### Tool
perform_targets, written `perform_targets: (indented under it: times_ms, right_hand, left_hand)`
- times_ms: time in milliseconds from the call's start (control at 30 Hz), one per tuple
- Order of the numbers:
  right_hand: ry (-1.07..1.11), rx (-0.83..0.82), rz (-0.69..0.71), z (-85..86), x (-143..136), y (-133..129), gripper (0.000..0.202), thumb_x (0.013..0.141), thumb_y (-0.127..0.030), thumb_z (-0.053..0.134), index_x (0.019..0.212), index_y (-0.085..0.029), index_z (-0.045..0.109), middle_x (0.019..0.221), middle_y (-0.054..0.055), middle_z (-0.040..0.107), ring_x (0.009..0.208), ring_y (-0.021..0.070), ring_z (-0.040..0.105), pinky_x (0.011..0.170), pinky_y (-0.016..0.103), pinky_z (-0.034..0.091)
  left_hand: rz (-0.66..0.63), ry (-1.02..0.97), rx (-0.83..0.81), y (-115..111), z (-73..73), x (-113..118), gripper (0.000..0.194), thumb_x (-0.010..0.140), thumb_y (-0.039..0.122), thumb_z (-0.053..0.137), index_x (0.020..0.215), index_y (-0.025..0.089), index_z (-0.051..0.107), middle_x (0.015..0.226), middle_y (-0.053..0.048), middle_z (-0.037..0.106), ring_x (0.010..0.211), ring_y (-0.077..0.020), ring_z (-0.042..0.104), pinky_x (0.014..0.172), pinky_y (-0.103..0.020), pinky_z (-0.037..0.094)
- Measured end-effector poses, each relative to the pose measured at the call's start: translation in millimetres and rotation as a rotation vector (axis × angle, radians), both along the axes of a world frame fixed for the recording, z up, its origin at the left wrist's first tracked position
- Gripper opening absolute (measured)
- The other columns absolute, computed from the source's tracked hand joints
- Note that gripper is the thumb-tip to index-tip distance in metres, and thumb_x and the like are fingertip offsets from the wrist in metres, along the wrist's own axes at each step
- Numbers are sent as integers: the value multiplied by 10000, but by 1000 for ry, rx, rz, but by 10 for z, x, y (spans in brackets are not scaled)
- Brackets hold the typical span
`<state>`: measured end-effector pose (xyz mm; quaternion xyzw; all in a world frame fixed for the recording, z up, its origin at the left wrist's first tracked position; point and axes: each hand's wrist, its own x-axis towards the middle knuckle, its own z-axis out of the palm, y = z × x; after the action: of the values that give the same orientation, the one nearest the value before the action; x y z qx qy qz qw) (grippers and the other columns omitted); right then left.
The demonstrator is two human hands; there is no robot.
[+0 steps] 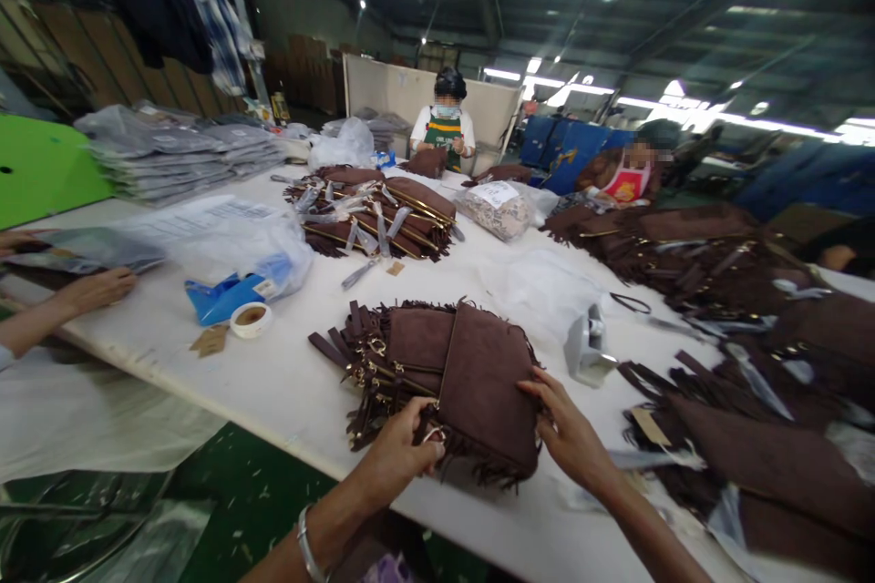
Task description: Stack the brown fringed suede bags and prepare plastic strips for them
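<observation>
A dark brown fringed bag (488, 383) with gold hardware lies on top of other brown fringed bags (416, 337) near the table's front edge. My left hand (406, 446) pinches its near left corner, beside a gold ring and zipper end. My right hand (564, 424) grips its right edge, with a finger on the upper face and the thumb out of sight. Straps and tassels (332, 348) stick out at the left of the pile. The bag's underside is hidden.
A tape dispenser (589, 348), a tape roll (251, 320) and a blue packet (222, 296) lie around. More bags are heaped behind (383, 209) and at right (772, 465). A co-worker's hand (99, 290) is at left; two people work opposite.
</observation>
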<state>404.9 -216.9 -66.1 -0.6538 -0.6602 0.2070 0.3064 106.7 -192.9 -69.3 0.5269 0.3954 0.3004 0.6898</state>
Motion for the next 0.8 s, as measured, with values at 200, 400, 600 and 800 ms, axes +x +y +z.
perform_targets:
  times_ms: [200, 400, 600, 800]
  right_hand:
    - [687, -293, -370, 118, -163, -20, 538, 786, -350, 598, 1279, -176, 471, 977, 68, 685, 861, 221, 669, 684, 331, 549]
    - [1078, -408, -299, 332, -351, 73, 398, 779, -378, 656, 1123, -179, 618, 1004, 81, 726, 831, 213, 698, 689, 311, 559]
    - [1047, -281, -352, 341, -464, 158, 385, 704, -262, 722, 1063, -166, 624, 928, 61, 748, 793, 214, 706, 700, 304, 567]
    - [976, -97, -448, 1075, -375, 12, 507, 678, -355, 759, 1128, -180, 603, 899, 51, 745, 781, 239, 707, 639, 300, 575]
  left_hand:
    - [10, -3, -30, 34, -53, -19, 302, 725, 223, 641, 999, 155, 532, 721, 26, 578, 568, -118, 561, 550, -239, 434]
    - [15, -35, -91, 136, -7, 27, 373, 870, 537, 480, 945, 174, 521, 614, 12, 623, 407, -111, 516, 423, -210, 351]
    - [35, -54, -101, 223, 24, 34, 388, 839, 535, 485, 981, 176, 533, 544, 17, 618, 363, -115, 506, 365, -188, 300]
    - [73, 5, -49, 90, 173, 367, 512, 825, 595, 447, 1121, 185, 521, 496, 71, 498, 297, -98, 412, 290, -184, 237]
